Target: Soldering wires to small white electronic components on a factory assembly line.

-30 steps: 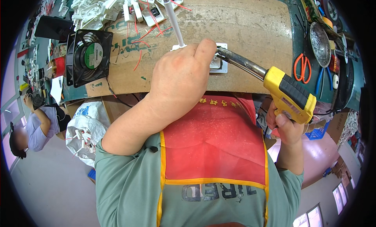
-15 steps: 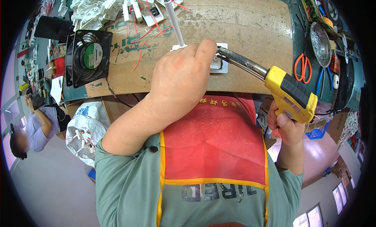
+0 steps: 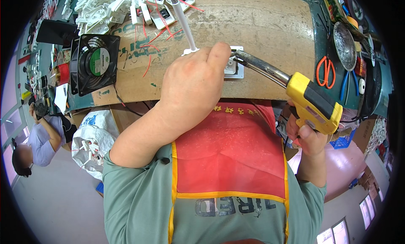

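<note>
Soldering underway: left hand (image 3: 192, 81) pinches white socket module (image 3: 233, 67); right hand (image 3: 306, 132) grips yellow soldering gun (image 3: 312, 103), tip at module. Next needs steady contact.

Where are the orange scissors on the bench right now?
In the head view, the orange scissors lie at the bench's right side, just left of blue-handled pliers, below a round metal dish and above the yellow soldering gun in the right hand.
</note>
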The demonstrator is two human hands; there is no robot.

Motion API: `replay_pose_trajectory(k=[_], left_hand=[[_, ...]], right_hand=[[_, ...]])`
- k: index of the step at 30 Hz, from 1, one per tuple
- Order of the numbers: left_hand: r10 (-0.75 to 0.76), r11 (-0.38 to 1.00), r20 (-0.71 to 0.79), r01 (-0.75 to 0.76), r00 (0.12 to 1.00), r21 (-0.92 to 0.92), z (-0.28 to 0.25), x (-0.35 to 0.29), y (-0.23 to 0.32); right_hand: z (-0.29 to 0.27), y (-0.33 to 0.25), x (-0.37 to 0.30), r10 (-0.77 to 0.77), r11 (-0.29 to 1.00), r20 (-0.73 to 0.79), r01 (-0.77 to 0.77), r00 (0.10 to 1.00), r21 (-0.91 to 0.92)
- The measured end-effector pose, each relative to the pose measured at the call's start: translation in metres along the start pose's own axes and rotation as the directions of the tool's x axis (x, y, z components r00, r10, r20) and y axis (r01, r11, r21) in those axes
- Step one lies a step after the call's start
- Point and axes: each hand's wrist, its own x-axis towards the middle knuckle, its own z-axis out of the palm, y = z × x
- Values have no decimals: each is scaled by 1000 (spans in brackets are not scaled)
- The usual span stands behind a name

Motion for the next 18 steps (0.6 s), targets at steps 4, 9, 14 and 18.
replay_pose_trajectory(k=[4, 9, 14, 18], left_hand=[[-10, 1000, 8, 10, 1000, 4, 0, 0, 0], [-13, 1000, 2, 13, 1000, 2, 1, -1, 0], [-22, 1000, 9, 22, 1000, 10, 1, 0, 1], [7, 999, 2, -8, 1000, 39, 2, 0, 0]], right_hand=[[-1, 2, -3, -35, 998, -44, 38, 998, 59], [-1, -5, 0, -65, 994, -33, 68, 997, 91], [-4, -3, -2, -65, 992, -14, 66, 998, 107], [-5, -3, -2, -75, 991, -16, 76, 997, 111]])
